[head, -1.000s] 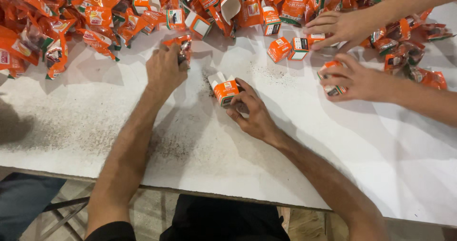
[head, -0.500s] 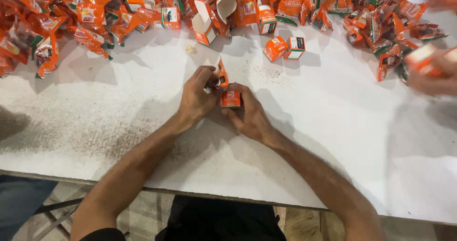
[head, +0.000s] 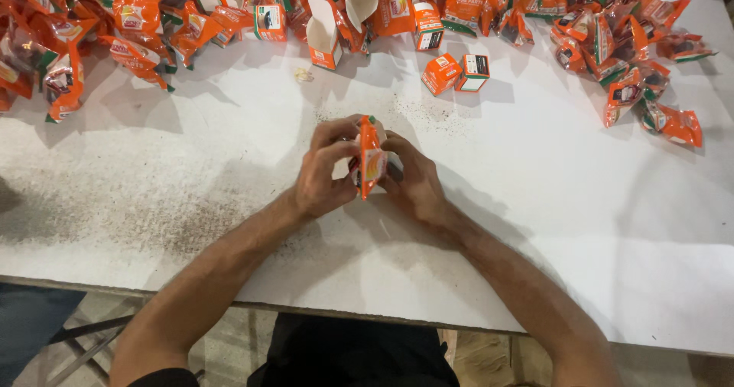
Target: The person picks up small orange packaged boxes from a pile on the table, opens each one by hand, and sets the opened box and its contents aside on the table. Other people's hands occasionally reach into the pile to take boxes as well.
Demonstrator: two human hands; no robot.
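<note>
Hands at centre of a white desk (head: 535,226), both closed on one orange sachet (head: 370,158). Left hand (head: 321,174): fingers curled round the sachet's left side, thumb pressed to its face. Right hand (head: 413,179): fingers wrapped behind and along the right side; a small carton may sit behind the sachet, but it is hidden and cannot be confirmed. Sachet: upright, edge-on to the camera, held just above the desk; glossy crinkled film, orange with a green top seal. Step in hand, as judged: gripping and shaping the sachet between the two hands, likely for packing into a carton; the next move calls for a steady pinch and an open carton mouth to line up with. Desk surface: matt white, dusted with dark specks around the hands. Along the far edge: heap of like sachets (head: 99,28), shiny and creased, with more to the right (head: 634,58); open cartons (head: 325,32), stiff card with white flaps raised; two closed cube-shaped cartons (head: 457,74) side by side, touching.
</note>
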